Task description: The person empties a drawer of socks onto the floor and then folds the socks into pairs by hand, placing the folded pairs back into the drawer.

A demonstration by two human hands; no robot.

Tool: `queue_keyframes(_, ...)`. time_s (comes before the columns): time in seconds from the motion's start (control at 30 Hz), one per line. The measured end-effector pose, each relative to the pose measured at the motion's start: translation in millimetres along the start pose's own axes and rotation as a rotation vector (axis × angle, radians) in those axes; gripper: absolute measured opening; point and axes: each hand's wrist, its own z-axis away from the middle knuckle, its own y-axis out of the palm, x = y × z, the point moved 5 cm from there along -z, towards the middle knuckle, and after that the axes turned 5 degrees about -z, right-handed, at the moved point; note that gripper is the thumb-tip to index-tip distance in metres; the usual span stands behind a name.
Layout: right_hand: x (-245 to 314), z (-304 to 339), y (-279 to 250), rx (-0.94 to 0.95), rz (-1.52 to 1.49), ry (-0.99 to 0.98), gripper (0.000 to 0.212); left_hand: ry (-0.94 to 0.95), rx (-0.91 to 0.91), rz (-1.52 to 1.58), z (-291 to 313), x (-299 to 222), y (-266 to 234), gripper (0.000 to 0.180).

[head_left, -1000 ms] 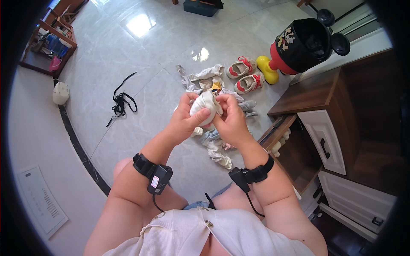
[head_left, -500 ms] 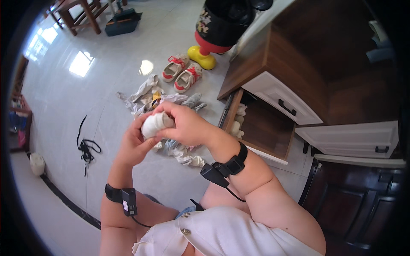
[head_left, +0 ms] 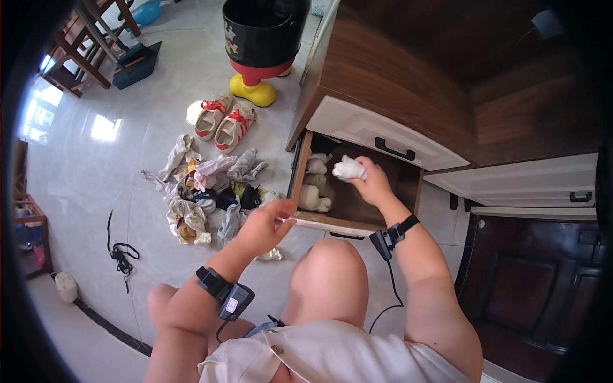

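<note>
A white rolled-up sock (head_left: 348, 168) is pinched in the fingers of my right hand (head_left: 377, 186), above the pulled-out drawer (head_left: 357, 207). Several rolled socks (head_left: 313, 198) lie along the drawer's left side, white, beige and greyish. My left hand (head_left: 263, 228) holds nothing and has its fingers apart, close to the drawer's front left corner. Left of the drawer, loose socks (head_left: 207, 171) in white, grey, pink, black and mustard are heaped on the floor. The left hand partly covers the near edge of that heap.
White sneakers (head_left: 234, 127) with red laces stand beyond the heap, before a black bin (head_left: 265, 38) on yellow feet. The wooden cabinet (head_left: 396, 70) rises behind the drawer. A black cord (head_left: 121, 252) lies at left. A dustpan (head_left: 137, 67) sits far left.
My hands have come apart. The right hand has carried the white sock rightward over the drawer; the left has let go of it and moved right. The view has shifted toward the drawer.
</note>
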Motion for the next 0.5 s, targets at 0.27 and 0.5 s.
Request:
queue_keyframes(0.27,-65.8,-59.1,49.9,-0.153,0.023,-0.097,0.050,0.133,0.173,-0.384,-9.9,13.9,40.2,0.046)
queue_keyframes(0.5,-45.1,-55.1,40.7,-0.084,0.276,0.171,0.047,0.161,0.128,-0.396,-7.2,15.1,36.2,0.041)
